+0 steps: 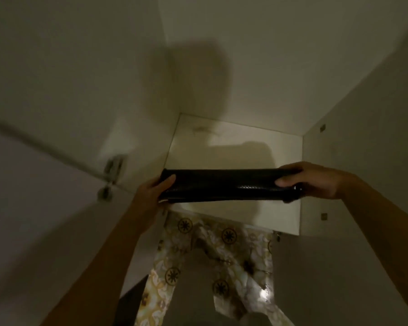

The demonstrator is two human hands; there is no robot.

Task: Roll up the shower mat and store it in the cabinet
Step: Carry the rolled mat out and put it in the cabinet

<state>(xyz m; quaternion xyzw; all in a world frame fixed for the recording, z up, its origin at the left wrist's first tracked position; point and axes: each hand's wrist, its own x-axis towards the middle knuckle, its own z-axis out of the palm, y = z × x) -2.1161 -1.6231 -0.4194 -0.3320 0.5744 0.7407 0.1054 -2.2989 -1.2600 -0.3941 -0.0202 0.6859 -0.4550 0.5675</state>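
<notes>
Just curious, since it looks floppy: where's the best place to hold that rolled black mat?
At its two ends, one hand from each side, as the left hand and right hand do now. The rolled shower mat is long and lies level, so end grips likely stop sagging and unrolling.

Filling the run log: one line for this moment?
stage: storing | rolled black mat level, over cabinet shelf | left hand, right hand grip ends | not yet released

Below, the floor [224, 245] shows glossy tiles with a cream floral pattern and dark round medallions. A bright light reflection [264, 296] lies on one tile. A blurred metal hinge [112, 171] sits at left.
</notes>
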